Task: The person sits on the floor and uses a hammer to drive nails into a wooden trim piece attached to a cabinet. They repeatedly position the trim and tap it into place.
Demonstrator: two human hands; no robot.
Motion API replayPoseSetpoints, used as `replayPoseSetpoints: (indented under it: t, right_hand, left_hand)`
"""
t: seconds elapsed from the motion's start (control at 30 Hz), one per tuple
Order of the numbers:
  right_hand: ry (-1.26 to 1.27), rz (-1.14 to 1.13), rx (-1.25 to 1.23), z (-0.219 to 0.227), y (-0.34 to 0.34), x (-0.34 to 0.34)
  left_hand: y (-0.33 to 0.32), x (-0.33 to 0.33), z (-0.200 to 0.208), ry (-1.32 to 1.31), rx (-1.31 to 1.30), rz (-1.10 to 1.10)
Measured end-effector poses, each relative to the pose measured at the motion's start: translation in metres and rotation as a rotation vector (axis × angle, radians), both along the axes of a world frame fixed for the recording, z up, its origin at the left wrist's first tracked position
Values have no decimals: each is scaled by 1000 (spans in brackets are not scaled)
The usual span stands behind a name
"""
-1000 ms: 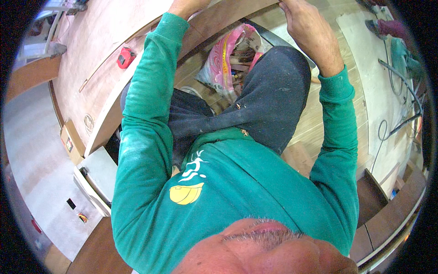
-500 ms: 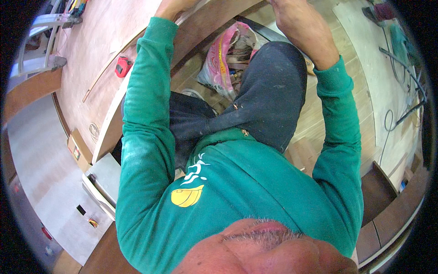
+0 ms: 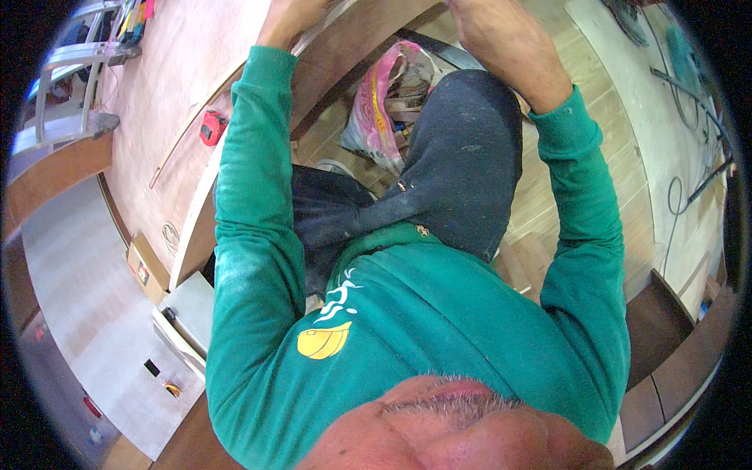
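Both green-sleeved arms reach up to the far edge of the view. My left hand [image 3: 294, 19] is at the curved wooden panel [image 3: 356, 41]; its fingers run past the edge of the picture. My right hand [image 3: 501, 33] is near the far right end of that panel, its fingers also cut off at the top. Whether either hand holds something cannot be seen. A red tape measure [image 3: 212, 128] lies on the pale work surface [image 3: 176, 74] left of my left forearm. A thin wooden strip [image 3: 184, 125] lies beside it.
A pink and white bag [image 3: 373, 117] with wood scraps stands on the floor beyond my knee. At the far left is a metal ladder [image 3: 86, 55]. A small cardboard box [image 3: 147, 266] sits on the left. Cables and a black bar [image 3: 709, 184] lie at the right.
My right hand and forearm have shifted slightly left and toward the far edge. My left hand shows a bit more and has moved slightly left. The surroundings shifted slightly in view.
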State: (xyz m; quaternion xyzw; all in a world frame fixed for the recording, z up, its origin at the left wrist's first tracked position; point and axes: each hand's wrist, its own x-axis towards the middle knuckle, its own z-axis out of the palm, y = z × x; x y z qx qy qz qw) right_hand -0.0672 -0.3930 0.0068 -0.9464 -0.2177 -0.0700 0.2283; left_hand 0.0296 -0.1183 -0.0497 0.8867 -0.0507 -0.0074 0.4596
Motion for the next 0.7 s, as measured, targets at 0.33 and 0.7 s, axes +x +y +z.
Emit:
replayPoseSetpoints:
  t: [0.33, 0.7]
  right_hand:
    - [-28, 23, 5, 1, -2, 0]
    - [8, 27, 20, 5, 8, 6]
  left_hand:
    - [-13, -13, 19, -51, 171, 8]
    - [-23, -34, 4, -238, 42, 217]
